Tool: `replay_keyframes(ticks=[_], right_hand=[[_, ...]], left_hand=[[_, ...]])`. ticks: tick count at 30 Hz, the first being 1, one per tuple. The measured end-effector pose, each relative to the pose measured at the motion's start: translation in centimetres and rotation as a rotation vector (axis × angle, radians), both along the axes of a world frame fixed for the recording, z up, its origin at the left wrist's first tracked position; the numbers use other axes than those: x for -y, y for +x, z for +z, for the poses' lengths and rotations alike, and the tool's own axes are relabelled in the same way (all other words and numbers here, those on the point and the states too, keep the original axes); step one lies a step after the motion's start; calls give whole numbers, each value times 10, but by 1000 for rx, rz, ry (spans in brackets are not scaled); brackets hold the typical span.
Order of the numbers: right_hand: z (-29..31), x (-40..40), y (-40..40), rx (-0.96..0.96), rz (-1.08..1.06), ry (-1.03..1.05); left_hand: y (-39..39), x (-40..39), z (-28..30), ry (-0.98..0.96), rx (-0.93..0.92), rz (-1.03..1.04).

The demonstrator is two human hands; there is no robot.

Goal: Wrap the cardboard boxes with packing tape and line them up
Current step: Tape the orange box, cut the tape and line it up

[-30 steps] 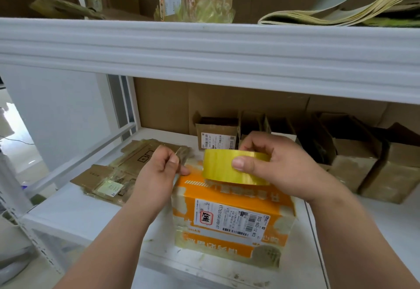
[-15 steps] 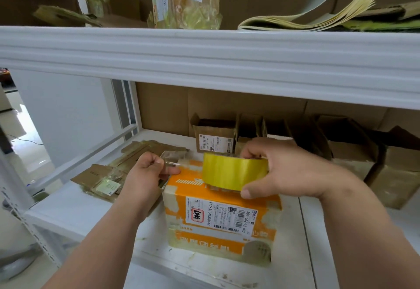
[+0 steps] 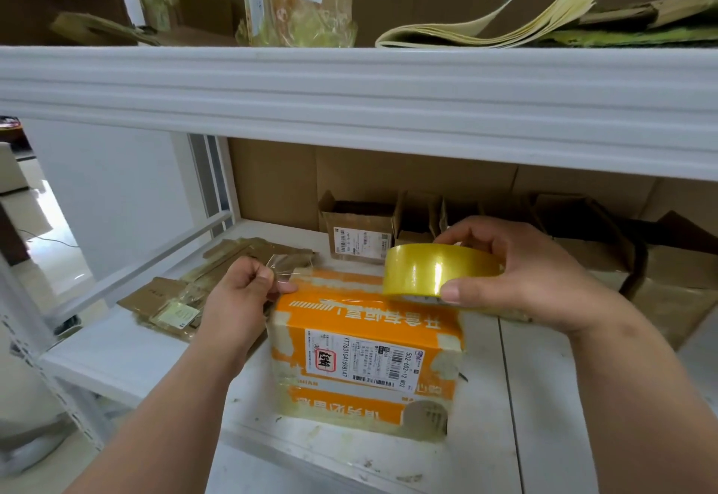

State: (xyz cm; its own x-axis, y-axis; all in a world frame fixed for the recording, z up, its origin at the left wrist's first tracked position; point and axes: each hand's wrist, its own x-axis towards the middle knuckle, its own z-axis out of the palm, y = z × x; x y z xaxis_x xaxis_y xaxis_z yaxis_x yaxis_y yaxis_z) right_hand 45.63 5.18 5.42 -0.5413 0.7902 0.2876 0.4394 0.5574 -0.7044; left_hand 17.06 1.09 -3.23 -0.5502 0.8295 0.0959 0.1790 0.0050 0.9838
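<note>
Head view: right hand (image 3: 532, 276) grips the tape roll (image 3: 435, 270), left hand (image 3: 241, 299) pinches its free end (image 3: 281, 266); keep the strip taut, lay it flat across the orange box (image 3: 365, 353).

A parcel storeroom or packing area: white metal shelving (image 3: 349, 105) holds labelled cardboard boxes (image 3: 359, 237), flattened cartons (image 3: 186, 299) and stacked paper sheets (image 3: 505, 23).
</note>
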Motion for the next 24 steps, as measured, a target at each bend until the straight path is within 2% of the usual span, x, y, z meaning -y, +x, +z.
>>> replay_keyframes(ticks=[3, 8, 12, 15, 19, 21, 24], right_hand=[[1, -1, 3, 7, 2, 4], [10, -7, 11, 41, -173, 49], [8, -8, 17, 76, -231, 78], [9, -8, 35, -71, -141, 12], [4, -14, 59, -298, 43, -194], [-3, -18, 63, -320, 67, -243], [-13, -14, 65, -296, -10, -229]], left_hand=[[-6, -2, -4, -17, -1, -4], [-4, -1, -1, -24, -16, -2], [2, 1, 1, -21, -13, -13], [-6, -1, -5, -50, -16, -9], [-6, 0, -7, -51, -38, 18], [0, 0, -4, -32, -24, 16], [4, 3, 1, -28, 32, -13]])
